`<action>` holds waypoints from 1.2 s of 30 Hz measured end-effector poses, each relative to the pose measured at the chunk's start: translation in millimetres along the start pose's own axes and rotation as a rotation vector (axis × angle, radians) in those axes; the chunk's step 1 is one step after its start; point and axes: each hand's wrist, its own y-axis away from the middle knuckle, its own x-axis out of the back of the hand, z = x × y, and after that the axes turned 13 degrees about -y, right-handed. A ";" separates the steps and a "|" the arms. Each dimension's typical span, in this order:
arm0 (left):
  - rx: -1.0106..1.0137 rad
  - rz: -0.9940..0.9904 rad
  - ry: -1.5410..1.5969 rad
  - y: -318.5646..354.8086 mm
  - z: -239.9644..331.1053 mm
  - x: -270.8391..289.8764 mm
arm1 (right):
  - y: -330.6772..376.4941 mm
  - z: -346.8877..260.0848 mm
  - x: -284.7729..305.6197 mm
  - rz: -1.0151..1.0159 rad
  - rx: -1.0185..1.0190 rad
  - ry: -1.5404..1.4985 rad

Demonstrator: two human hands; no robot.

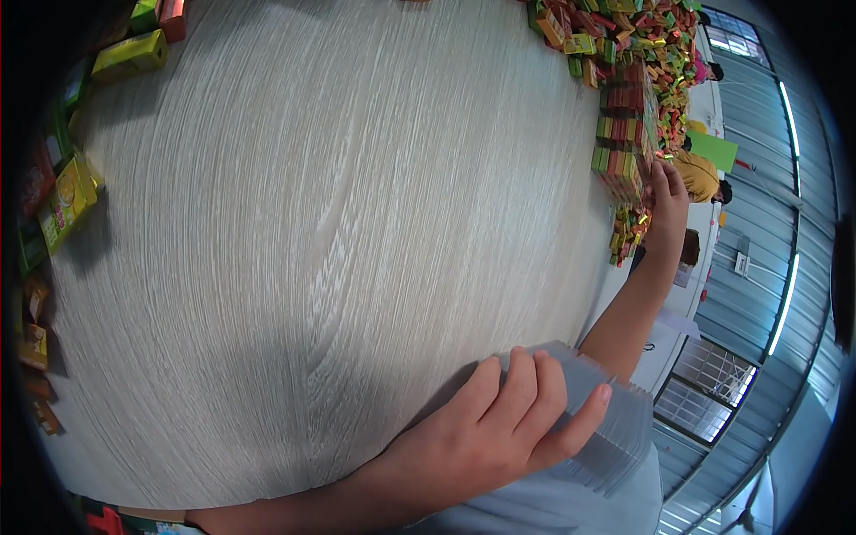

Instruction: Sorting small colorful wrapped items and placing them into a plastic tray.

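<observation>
My left hand (486, 428) reaches in from the lower left, its fingers and thumb curled around a thick stack of clear, greyish plastic sheets (611, 437) close to my body. Beyond that stack my right forearm stretches away toward the far right side of the table. There my right hand (669, 205) has its fingers bent against the end of a block of stacked small boxes (621, 129), red, green and yellow, set in neat layers. The fingertips seem to grip the block's corner; their inner side is partly hidden.
A large heap of loose small boxes (660, 45) spreads behind the block. More small boxes lie along the left edge, including a yellow-green box (69, 203). The pale wood-grain tabletop (339, 250) lies between. A person in a yellow top (697, 174) is at the far right.
</observation>
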 end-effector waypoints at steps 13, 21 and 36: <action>-0.001 0.008 0.026 0.4 0.1 0.6 | 0.3 8.2 11.0 -0.103 -0.040 -0.365; 0.023 -0.047 0.144 -0.1 3.0 5.4 | -1.1 22.1 18.2 -0.122 -0.059 -0.471; 0.054 -0.039 0.204 0.1 6.0 1.7 | 59.3 36.7 36.1 -0.124 -0.042 -0.501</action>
